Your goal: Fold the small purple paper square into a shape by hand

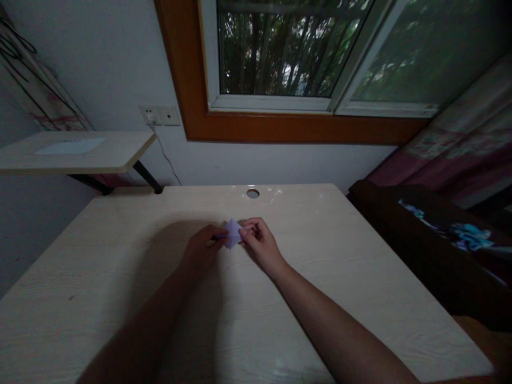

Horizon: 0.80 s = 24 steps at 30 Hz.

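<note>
A: What do your hands hold at the desk?

B: One piece of lilac paper, creased into a sharp-cornered diamond, at the middle of the desk toward the far side. Your left hand pinches its left edge and your right hand grips its right corner, fingers narrow on both.

A: And the surface beneath your forearms?

B: Pale, wood-grained and smooth, glossy near the far edge, where one round hole is cut. A soft shadow spreads about your left arm.

A: Count what stands around you.

B: At far left, one pale shelf with a rounded corner, two black legs in view beneath it, one thin white sheet lying flat on top. On the wall beyond, two square sockets, one white cord plugged into the left. Farther off, one window of two panes, framed in brown wood, trees outside. To your right, one pink floral curtain hangs in folds.
</note>
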Available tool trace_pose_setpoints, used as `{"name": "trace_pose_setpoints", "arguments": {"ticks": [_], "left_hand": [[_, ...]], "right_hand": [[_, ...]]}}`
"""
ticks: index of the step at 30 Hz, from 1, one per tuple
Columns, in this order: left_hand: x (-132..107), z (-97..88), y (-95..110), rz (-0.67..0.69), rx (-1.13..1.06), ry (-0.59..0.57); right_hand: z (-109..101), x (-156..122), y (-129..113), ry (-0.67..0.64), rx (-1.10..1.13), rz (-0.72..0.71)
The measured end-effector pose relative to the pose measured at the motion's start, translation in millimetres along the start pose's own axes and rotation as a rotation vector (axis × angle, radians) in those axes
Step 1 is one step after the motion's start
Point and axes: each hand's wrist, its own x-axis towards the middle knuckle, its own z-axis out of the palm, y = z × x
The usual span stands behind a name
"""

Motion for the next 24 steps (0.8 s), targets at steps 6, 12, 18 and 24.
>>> {"name": "trace_pose_setpoints", "arguments": {"ticks": [6, 12, 18, 24], "left_hand": [[2, -0.8, 3, -0.041, -0.017, 0.025], [3, -2.6, 3, 0.053, -0.047, 0.046], [3, -0.8, -3, 0.150, -0.005, 0.112], [4, -1.4, 2, 0.111, 0.017, 0.056]], "right_hand": [[1, -1, -9, -0.105, -0.259, -0.186], [1, 0, -10, -0.114, -0.337, -0.279], [2, -1, -10, -0.108, -0.347, -0.305], [3, -4, -13, -0.081, -0.406, -0.314]]}}
